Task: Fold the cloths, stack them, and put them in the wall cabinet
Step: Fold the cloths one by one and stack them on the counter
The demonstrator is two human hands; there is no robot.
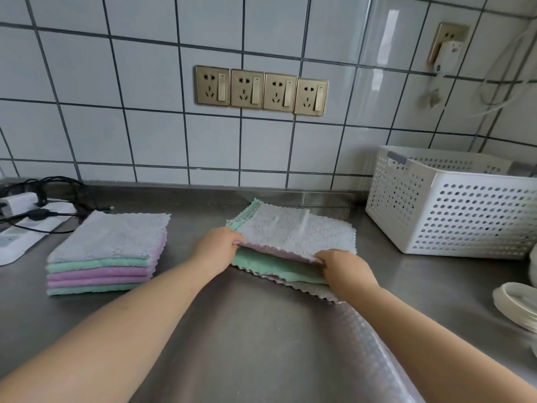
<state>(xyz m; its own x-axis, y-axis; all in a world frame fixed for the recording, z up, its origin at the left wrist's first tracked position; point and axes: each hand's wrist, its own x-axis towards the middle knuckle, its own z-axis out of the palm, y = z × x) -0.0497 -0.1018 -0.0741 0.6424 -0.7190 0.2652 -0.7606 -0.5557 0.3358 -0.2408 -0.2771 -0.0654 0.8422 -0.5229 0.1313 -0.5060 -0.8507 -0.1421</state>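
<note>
- my left hand point(216, 247) and right hand point(344, 267) each pinch the near edge of the grey cloth point(293, 231), lifting it to fold over the green cloth point(276, 267).
- folded stack point(107, 254) sits at 9 o'clock on the bench point(232, 330), kept apart for stacking.
- fingertips hidden under the fabric; wall cabinet not in view; basket point(453, 205) contents unreadable.

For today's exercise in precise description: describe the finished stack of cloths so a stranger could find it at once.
Start at the row of four brass sockets on the tiled wall and drop to the steel counter. The folded stack sits left of both hands, beside a white power strip. Unlike the loose pile being handled, it is squared up, untouched, grey on top.
</note>
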